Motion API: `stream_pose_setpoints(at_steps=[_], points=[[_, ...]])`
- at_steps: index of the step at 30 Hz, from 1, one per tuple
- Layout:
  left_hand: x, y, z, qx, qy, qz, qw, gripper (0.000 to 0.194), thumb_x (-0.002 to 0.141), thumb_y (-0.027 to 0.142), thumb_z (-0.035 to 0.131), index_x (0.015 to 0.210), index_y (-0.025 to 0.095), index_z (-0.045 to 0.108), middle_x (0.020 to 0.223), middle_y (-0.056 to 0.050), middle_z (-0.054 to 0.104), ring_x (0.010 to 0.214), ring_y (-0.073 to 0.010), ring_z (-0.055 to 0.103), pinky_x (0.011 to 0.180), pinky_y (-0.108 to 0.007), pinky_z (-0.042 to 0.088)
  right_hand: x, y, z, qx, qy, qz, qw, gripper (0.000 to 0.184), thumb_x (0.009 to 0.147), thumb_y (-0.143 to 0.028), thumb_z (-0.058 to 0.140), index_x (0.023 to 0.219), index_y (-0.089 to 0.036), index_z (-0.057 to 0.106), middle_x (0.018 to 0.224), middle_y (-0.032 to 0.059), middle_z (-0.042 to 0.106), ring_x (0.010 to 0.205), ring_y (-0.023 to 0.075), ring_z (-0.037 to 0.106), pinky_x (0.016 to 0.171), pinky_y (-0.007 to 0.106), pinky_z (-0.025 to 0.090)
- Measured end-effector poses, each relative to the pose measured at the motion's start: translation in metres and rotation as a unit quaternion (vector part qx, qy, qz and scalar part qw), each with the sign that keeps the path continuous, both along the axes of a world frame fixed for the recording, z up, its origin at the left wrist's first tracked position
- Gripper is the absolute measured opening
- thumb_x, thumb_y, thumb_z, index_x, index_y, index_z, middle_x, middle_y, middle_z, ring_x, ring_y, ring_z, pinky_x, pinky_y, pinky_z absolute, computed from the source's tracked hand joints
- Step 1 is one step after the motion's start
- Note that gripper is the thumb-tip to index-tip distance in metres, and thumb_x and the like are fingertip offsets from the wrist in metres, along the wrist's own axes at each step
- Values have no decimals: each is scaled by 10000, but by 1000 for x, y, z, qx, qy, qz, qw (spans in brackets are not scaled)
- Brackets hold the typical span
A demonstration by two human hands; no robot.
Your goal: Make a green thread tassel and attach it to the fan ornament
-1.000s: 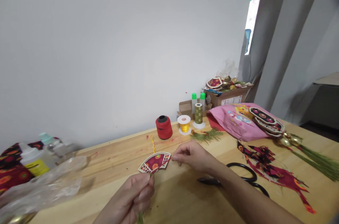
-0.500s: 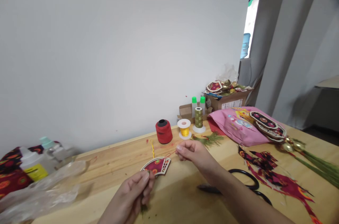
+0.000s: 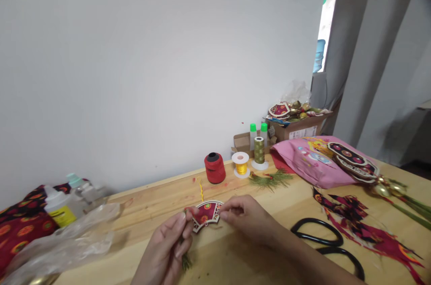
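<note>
A fan-shaped ornament (image 3: 207, 214), dark red with patterned cloth and a pale cut-out frame, is between my two hands over the table. A twisted yellow cord loop (image 3: 201, 190) rises from its top edge. My left hand (image 3: 171, 242) is closed on a green tassel (image 3: 186, 260), whose strands hang below the fingers; its fingertips are close to the ornament's left end. With thumb and fingers pinched, my right hand (image 3: 247, 220) is at the ornament's right end. Any thread in that pinch is hidden.
Behind the hands stand a red thread cone (image 3: 214, 168), a yellow cord spool (image 3: 241, 166) and an olive thread spool (image 3: 259, 150). Black-handled scissors (image 3: 316, 231) lie beside my right forearm. Cloth scraps (image 3: 367, 226) and a pink bag (image 3: 313, 159) are to the right; plastic wrap (image 3: 77, 235) lies left.
My right hand has moved from beyond the ornament's right side, where it held a red thread out, to the ornament's right end. My left hand still holds the tassel. The view has shifted slightly.
</note>
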State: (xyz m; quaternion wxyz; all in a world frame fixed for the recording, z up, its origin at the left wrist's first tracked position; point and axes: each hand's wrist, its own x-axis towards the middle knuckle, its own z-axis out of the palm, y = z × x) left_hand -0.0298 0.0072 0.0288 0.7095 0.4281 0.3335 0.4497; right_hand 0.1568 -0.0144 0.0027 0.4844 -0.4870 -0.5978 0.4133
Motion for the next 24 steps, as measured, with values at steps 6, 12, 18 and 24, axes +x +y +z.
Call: stream_pose_setpoints(at_steps=[6, 12, 18, 24], points=[[4, -2, -2, 10, 17, -22, 1000, 192, 652, 288, 664, 686, 100, 651, 518, 37, 405, 468, -47, 234, 373, -115, 247, -10, -4, 9, 79, 13, 6, 997, 198, 705, -267, 576, 797, -131, 686, 776, 63, 649, 737, 170, 573, 677, 250, 431], [9, -3, -13, 30, 48, -54, 997, 231, 705, 331, 602, 622, 116, 616, 474, 60, 354, 437, -44, 202, 402, -137, 227, -29, -5, -10, 153, 75, 47, 984, 140, 623, -266, 669, 705, -155, 695, 714, 43, 662, 700, 155, 583, 680, 237, 442], [7, 0, -15, 71, 98, -43, 992, 272, 734, 350, 560, 581, 125, 569, 468, 62, 345, 447, -57, 210, 428, -152, 223, -16, -3, -7, 172, -22, 3, 985, 150, 741, -264, 571, 725, -186, 698, 655, 14, 655, 641, 134, 574, 634, 230, 429], [4, 3, -13, 112, 179, -46, 976, 327, 745, 403, 519, 554, 139, 542, 432, 68, 335, 445, -70, 217, 470, -191, 222, -3, 0, 0, 221, -115, -68, 966, 159, 771, -215, 528, 760, -189, 685, 771, 35, 672, 739, 154, 580, 705, 264, 414]])
